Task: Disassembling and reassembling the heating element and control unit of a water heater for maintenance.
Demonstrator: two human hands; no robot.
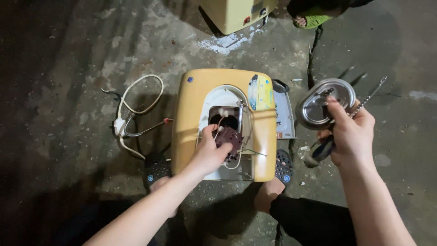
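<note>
Left hand (210, 152) reaches into the opening of the yellow appliance housing (191, 123), fingers on the brown component (229, 138). Right hand (348, 132) holds a metal cover (318, 102) and screwdriver (369, 97) above the concrete floor (68, 68).

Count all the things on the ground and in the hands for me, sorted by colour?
Yellow: 2, the open appliance casing and a second yellow appliance
Silver: 2, the metal lid and the screwdriver in the right hand
White: 1, the power cord
Dark brown: 1, the part at the left hand
Total: 6
</note>
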